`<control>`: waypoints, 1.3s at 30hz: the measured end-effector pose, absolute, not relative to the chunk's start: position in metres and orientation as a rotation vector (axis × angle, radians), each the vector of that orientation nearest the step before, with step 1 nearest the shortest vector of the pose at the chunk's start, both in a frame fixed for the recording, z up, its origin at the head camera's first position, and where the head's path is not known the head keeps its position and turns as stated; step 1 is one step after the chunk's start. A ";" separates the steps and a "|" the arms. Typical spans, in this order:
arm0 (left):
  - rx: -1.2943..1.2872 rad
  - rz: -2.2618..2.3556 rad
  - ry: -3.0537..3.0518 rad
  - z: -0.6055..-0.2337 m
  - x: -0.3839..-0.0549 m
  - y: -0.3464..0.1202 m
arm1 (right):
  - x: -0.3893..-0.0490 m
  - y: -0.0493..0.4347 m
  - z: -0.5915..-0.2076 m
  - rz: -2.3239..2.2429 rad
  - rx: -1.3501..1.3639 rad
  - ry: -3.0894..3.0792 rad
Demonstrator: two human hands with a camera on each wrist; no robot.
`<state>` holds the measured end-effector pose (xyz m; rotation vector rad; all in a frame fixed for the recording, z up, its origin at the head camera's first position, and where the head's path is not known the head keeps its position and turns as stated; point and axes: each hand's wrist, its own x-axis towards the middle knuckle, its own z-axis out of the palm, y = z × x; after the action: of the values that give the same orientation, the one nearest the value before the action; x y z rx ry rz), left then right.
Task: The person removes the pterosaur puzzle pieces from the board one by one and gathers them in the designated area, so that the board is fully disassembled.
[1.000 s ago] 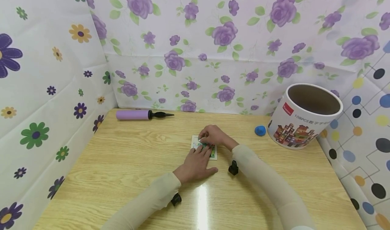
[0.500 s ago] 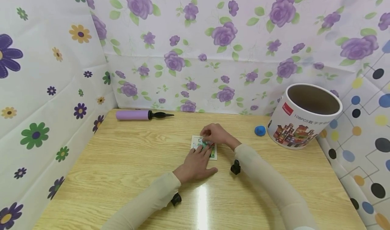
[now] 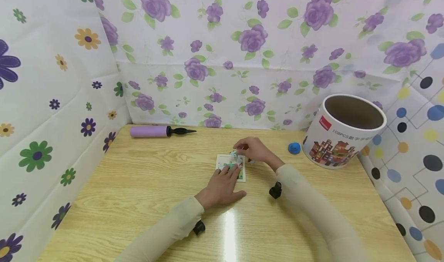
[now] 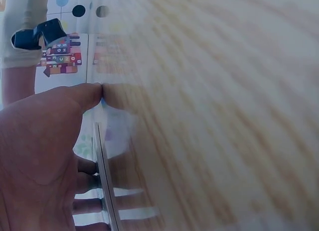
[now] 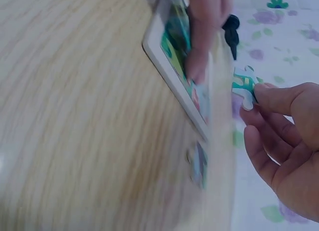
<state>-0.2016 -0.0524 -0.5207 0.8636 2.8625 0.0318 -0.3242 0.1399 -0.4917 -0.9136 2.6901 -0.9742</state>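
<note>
Just changed: right hand (image 3: 254, 149) shifted a little toward frame right; puzzle piece (image 5: 243, 82) now shows plainly, pinched in its grip.
Meaning: held piece looks clear of the puzzle board (image 3: 222, 158), so placement seems unsettled.
Puzzle board: mid-frame, flat on the surface (image 3: 121, 200).
Left hand (image 3: 222, 187): grip not closed; fingers lie straight across the board.
In the way: those fingers hide the lower pieces; loose piece (image 5: 200, 166) just beside the board's right edge.
Around: purple pump (image 3: 150, 131), upper left; bucket (image 3: 341, 146) and blue lump (image 3: 294, 148), right.
</note>
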 end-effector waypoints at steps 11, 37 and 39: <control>0.857 0.054 2.862 -0.519 -0.201 -0.052 | -0.318 0.193 -0.486 -0.957 -0.867 2.773; 0.878 0.109 2.819 -0.519 -0.200 -0.054 | -0.318 0.236 -0.512 -0.892 -0.687 2.760; 0.879 0.111 2.818 -0.519 -0.200 -0.054 | -0.319 0.236 -0.515 -0.877 -0.688 2.770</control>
<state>-0.1998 -0.0536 -0.5189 0.8790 2.8182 0.1113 -0.3194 0.2363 -0.5149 -0.6877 2.7701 -0.8769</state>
